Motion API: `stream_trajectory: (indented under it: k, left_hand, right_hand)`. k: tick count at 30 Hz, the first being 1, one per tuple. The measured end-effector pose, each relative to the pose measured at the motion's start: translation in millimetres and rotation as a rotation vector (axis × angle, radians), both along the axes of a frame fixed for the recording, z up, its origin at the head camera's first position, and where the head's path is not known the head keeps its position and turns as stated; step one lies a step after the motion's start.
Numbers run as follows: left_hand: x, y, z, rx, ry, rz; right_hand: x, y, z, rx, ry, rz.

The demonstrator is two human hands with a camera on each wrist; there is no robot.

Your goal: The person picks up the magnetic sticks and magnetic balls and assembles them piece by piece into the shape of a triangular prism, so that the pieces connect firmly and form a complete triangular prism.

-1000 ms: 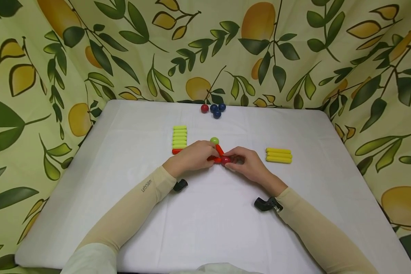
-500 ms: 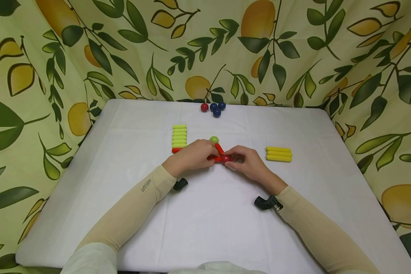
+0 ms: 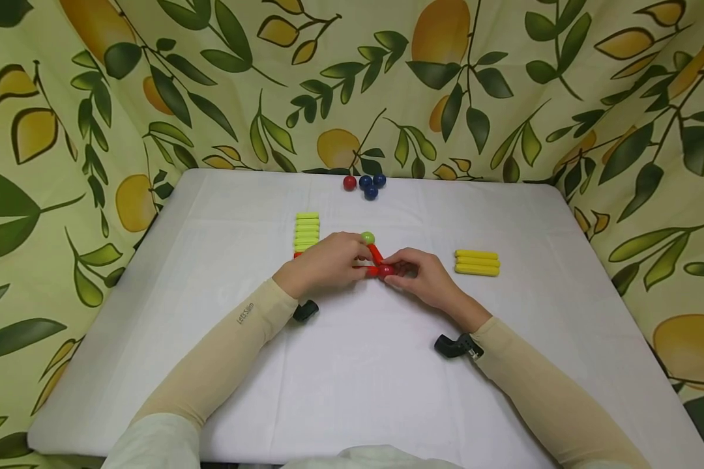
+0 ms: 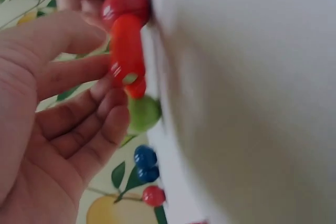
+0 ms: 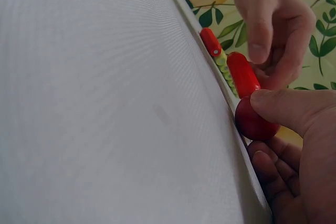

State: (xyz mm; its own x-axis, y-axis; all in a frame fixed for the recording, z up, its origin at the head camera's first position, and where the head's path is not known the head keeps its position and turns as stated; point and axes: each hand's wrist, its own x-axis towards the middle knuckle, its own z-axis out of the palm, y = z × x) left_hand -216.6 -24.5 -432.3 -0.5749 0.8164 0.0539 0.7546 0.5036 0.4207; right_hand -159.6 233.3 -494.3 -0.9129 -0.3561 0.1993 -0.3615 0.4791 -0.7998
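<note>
Near the middle of the table, my right hand (image 3: 422, 277) pinches a dark red ball (image 3: 385, 271) between thumb and fingers. Two red rods meet at this ball. One red rod (image 4: 127, 45) points left from it, showing a small pale spot on its free end. The other red rod (image 3: 376, 253) slants away towards a light green ball (image 3: 368, 238). My left hand (image 3: 334, 260) is beside the left-pointing rod, its thumb and fingers spread apart, with fingertips close to the rod in the left wrist view (image 4: 79, 98). The right wrist view shows the right thumb on the ball (image 5: 254, 119).
A column of light green rods (image 3: 307, 231) lies left of the hands, with another red rod (image 5: 210, 42) at its near end. Yellow rods (image 3: 476, 263) lie to the right. Several blue balls (image 3: 371, 193) and a red ball (image 3: 349, 183) sit by the far edge.
My left hand has loosened from the left-pointing red rod and shifted slightly up and left, baring more of the rod. My right hand keeps its pinch on the dark red ball.
</note>
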Motion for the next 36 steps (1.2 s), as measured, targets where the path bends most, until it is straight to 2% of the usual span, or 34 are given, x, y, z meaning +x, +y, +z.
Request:
stream_trajectory:
  k: [3, 7, 10, 14, 19, 24, 30, 33, 36]
  left_hand:
    - [-12.1, -4.7, 12.8, 0.029, -0.011, 0.056]
    - [-39.6, -6.6, 37.3, 0.032, 0.003, 0.130]
    - [-63.8, -6.4, 53.0, 0.028, 0.026, 0.148]
    - [-91.1, 0.9, 62.7, 0.014, 0.042, 0.160]
    - [-114.4, 20.9, 55.8, -0.034, -0.012, 0.201]
    - [-129.5, 40.1, 38.5, -0.107, -0.045, 0.228]
    - [-139.7, 49.8, 17.9, -0.161, -0.083, 0.268]
    - [-141.6, 50.8, 12.2, -0.178, -0.099, 0.285]
    - [-142.2, 52.0, 9.7, -0.152, -0.082, 0.282]
  right_hand:
    - [-0.2, 1, -0.6, -0.001, -0.006, 0.001]
    - [-1.7, 1, -0.1, 0.009, 0.001, -0.003]
    - [-4.2, -2, 1.2, 0.019, 0.003, -0.009]
    - [-4.3, -4, 2.4, 0.023, -0.015, -0.003]
    - [-0.3, -3, 1.4, 0.021, -0.020, -0.017]
    - [3.5, -2, -3.3, -0.008, -0.021, -0.016]
    - [5.0, -3, -6.9, -0.014, -0.022, -0.014]
    - [3.9, -3, -5.2, -0.008, -0.016, -0.008]
    - [2.3, -1, -1.7, -0.005, -0.006, -0.007]
